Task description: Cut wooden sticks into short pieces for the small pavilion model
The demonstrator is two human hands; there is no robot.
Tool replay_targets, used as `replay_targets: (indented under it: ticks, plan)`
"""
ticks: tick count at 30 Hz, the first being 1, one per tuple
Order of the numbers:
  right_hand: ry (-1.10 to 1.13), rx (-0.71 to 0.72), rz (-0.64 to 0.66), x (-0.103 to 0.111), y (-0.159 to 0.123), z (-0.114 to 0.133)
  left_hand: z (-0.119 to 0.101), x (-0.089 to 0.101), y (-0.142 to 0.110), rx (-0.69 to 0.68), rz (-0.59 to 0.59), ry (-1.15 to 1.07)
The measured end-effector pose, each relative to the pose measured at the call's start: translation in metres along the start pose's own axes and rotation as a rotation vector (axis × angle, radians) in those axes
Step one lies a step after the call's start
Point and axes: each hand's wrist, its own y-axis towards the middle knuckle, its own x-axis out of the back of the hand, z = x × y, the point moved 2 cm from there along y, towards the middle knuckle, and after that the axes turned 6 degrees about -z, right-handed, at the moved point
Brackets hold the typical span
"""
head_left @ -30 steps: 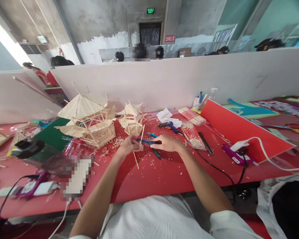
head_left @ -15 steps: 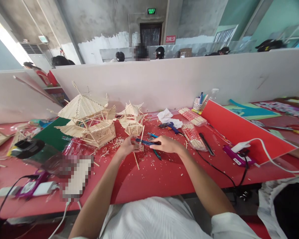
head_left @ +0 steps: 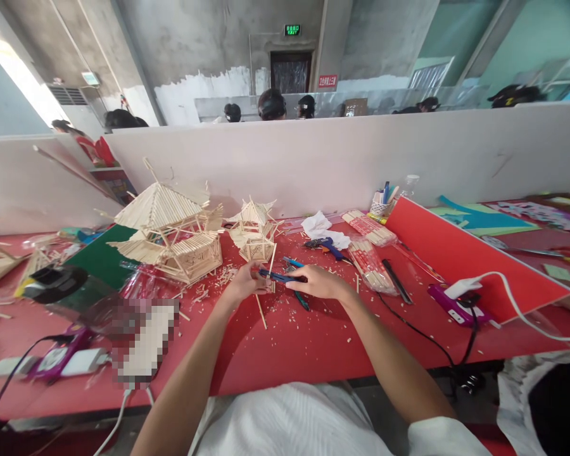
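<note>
My left hand (head_left: 247, 284) is closed, with its thumb and fingers pinching a thin wooden stick (head_left: 273, 254) that points up from the fingertips. My right hand (head_left: 322, 282) grips a slim dark-blue tool (head_left: 281, 277); its exact kind is too small to tell. The tool's far end reaches across to the stick and the left fingertips. Below the left hand, another wooden stick (head_left: 261, 311) slants down over the table. Teal-handled pliers (head_left: 300, 297) lie partly hidden by the right hand. Just beyond the hands stands a small stick-built pavilion (head_left: 255, 234).
A larger stick pavilion (head_left: 171, 234) stands at left, near a dark bottle (head_left: 71, 297) and a phone (head_left: 149, 342). A blue glue gun (head_left: 330, 246), bagged sticks (head_left: 373, 263) and a red board (head_left: 470, 259) are at right. Wood scraps litter the red table (head_left: 285, 361).
The camera view has tilted up slightly, so the scene sits a little lower. Both hands keep their hold on the stick and tool, with hardly any movement.
</note>
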Motion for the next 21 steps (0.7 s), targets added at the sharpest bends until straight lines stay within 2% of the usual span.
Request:
replay_targets:
  ticks: [8, 16, 21]
  plan:
    - [-0.091, -0.042, -0.089, -0.007, 0.001, 0.008, 0.002, 0.005, 0.004, -0.018, -0.01, 0.029]
    - [-0.139, -0.092, -0.071, -0.01, 0.001, 0.016, -0.001, 0.005, 0.002, -0.055, 0.002, 0.022]
    - [-0.12, -0.093, -0.09, -0.007, 0.001, 0.011, -0.003, 0.006, 0.001, -0.059, 0.009, 0.04]
